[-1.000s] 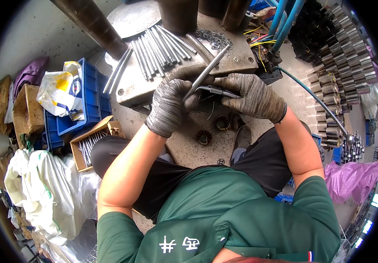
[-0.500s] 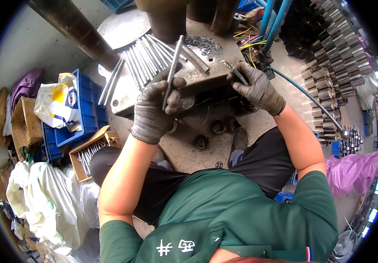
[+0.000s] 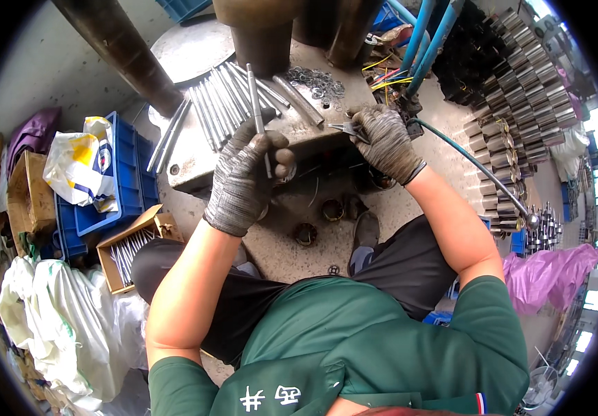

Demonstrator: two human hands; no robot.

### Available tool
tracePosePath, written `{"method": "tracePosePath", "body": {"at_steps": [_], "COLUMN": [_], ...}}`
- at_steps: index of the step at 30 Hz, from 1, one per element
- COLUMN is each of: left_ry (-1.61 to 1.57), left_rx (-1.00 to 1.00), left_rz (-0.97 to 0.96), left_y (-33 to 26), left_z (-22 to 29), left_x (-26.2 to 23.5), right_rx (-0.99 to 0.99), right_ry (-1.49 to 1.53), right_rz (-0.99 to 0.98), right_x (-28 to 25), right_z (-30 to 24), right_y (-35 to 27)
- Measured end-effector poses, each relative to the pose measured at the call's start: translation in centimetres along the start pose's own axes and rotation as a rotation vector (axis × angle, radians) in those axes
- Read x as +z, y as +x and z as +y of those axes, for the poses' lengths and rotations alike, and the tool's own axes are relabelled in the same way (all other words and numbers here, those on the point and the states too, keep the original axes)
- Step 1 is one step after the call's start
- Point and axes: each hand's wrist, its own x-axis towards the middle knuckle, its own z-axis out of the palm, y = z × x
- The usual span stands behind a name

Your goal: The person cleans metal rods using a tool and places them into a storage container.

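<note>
My left hand [image 3: 243, 177], in a grey knit glove, grips a thin metal rod [image 3: 256, 107] that points up and away over the metal bench [image 3: 188, 163]. My right hand [image 3: 382, 142], gloved the same way, holds a pair of pliers [image 3: 344, 127] near the bench's right side. Several loose metal rods [image 3: 226, 100] lie side by side on the bench just beyond my left hand. A heap of small metal rings [image 3: 317, 82] sits on the bench between the two hands, farther back.
A cardboard box of rods [image 3: 129, 246] and a blue crate [image 3: 115, 184] stand at the left on the floor. Stacked metal cylinders [image 3: 514, 118] fill the right side. A green hose [image 3: 472, 163] runs right. White bags [image 3: 56, 326] lie lower left.
My left hand has turned the rod from slanting across to nearly upright and moved it left. My right hand has let go of the rod and reached right toward the rings with the pliers.
</note>
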Motion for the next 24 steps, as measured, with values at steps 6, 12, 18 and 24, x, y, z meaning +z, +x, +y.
{"method": "tracePosePath", "body": {"at_steps": [6,12,18,24], "left_ry": [-0.016,0.077,0.45,0.792], "left_rx": [-0.046,-0.065,-0.073,-0.034], "left_rz": [-0.037,0.014,0.071,0.034], "left_y": [0.0,0.3,0.1,0.4], "left_z": [-0.1,-0.8,-2.0,-3.2], "left_x": [-0.8,-0.7,0.6,1.3], "right_rx": [-0.013,0.345,0.499,0.428], "right_ry": [-0.072,0.276,0.862,0.847], "right_rz": [-0.014,0.046,-0.018,-0.101], "right_x": [0.5,0.8,-1.7,-2.4], "right_z": [-0.5,-1.6,-5.6,-7.9], "right_y": [0.1,0.2,0.2,0.1]}}
